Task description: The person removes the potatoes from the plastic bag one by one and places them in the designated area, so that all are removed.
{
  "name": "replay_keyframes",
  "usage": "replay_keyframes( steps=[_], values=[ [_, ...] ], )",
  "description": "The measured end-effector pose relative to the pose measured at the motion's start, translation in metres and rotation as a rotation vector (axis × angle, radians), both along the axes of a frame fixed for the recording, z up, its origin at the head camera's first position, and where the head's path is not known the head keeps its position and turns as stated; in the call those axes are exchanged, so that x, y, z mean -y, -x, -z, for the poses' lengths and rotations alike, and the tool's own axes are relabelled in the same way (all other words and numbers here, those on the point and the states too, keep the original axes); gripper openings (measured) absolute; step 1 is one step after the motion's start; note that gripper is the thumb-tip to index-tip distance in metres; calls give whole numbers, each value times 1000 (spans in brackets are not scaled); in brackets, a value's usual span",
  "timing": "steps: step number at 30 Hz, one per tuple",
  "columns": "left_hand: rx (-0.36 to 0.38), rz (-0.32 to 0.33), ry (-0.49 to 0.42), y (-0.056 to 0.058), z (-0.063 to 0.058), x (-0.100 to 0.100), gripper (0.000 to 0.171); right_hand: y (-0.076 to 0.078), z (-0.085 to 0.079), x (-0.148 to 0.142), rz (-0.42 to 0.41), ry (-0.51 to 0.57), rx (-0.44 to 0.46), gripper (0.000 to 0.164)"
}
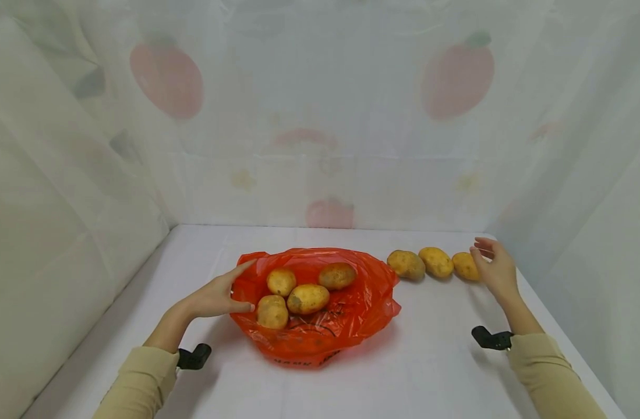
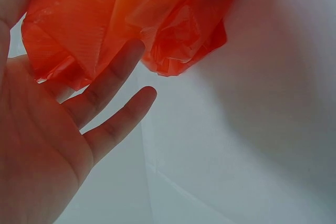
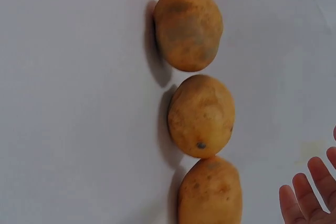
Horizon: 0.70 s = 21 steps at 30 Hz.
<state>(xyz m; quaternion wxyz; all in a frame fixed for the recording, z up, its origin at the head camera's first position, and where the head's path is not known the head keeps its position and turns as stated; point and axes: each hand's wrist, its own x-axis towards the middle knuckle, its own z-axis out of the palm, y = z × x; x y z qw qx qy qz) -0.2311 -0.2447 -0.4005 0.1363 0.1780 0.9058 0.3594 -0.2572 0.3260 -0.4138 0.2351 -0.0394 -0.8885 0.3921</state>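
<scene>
A red plastic bag [image 1: 351, 314] lies spread wide on the table with several potatoes [image 1: 308, 299] inside it. My left hand [image 1: 215, 295] is at the bag's left side, thumb and fingers spread around its edge. In the left wrist view, two straight fingers [image 2: 123, 121] extend beside the red plastic. My right hand [image 1: 499, 272] is at the right end of a row of three potatoes, nearest to the rightmost potato [image 1: 465, 266]. In the right wrist view its fingers [image 3: 310, 192] look extended and apart from the potatoes, holding nothing.
The middle potato [image 1: 436, 262] and the left potato [image 1: 406, 265] of the row lie just right of the bag. White table [image 1: 435, 361] surface extends in front. Pale curtains printed with fruit [image 1: 458, 78] enclose the back and both sides.
</scene>
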Motion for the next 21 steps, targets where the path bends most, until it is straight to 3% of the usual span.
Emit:
replay_keyframes(
  steps=[6, 12, 21],
  values=[
    [1, -1, 3, 0, 0, -1, 89, 1, -6, 11, -98, 69, -32, 47],
    [6, -4, 2, -1, 0, -1, 88, -3, -20, 28, -234, -33, 33, 48],
    [-7, -9, 14, -1, -2, -2, 89, -7, -32, 55, -431, -48, 82, 48]
  ],
)
